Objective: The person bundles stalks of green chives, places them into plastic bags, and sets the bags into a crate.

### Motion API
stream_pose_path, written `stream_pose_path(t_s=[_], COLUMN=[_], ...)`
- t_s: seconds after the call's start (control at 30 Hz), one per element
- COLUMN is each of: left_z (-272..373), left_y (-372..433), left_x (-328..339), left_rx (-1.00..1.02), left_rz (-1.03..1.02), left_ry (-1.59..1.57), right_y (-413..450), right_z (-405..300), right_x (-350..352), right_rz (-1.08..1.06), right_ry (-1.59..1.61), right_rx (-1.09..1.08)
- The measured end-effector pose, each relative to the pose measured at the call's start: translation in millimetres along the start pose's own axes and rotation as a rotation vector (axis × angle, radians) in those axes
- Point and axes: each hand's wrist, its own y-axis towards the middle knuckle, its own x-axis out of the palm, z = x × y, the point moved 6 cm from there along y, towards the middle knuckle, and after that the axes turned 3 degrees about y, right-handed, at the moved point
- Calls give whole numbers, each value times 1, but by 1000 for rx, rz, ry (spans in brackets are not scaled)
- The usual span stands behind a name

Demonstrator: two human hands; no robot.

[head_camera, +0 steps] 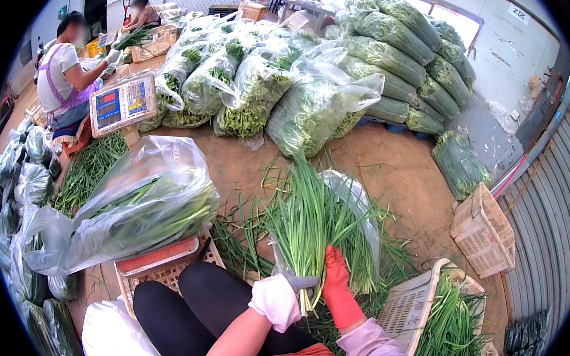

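Observation:
A bunch of long green chives or similar leaves [307,216] stands upright before me, its pale ends down. My left hand [301,282], in a grey glove, grips the bunch near its lower ends. My right hand [336,270], in a red rubber glove, is against the bunch's right side; its fingers are partly hidden, so its hold is unclear. Right behind the bunch, more of the leaves lie on an opened clear plastic bag [359,198]. To the left, a filled clear bag of the greens [150,210] rests on the scale's red platform [157,256].
A plastic crate of loose greens [410,302] is at my right, with an empty-looking tilted crate [484,234] beyond. The scale's display [123,105] stands at left. Bagged vegetables [255,91] are piled ahead. A co-worker [66,79] sits at upper left, another farther back.

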Motion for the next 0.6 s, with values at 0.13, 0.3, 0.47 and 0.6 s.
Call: stream_pose_path(t_s=[0.13,0.3,0.47,0.6], left_z=[13,-3,13,40], left_y=[-3,17,8,-2], left_x=[3,-14,-6,-1], left_rx=[-10,103,220,316], left_rz=[-22,19,122,227], left_ry=[154,581,525,594], right_y=[-4,11,12,17], right_z=[-6,17,14,14], right_x=[-3,-12,-5,-2], right_rz=[150,59,49,97], right_ry=[-158,-231,-423,-468], right_rx=[-114,-81,-327,-516])
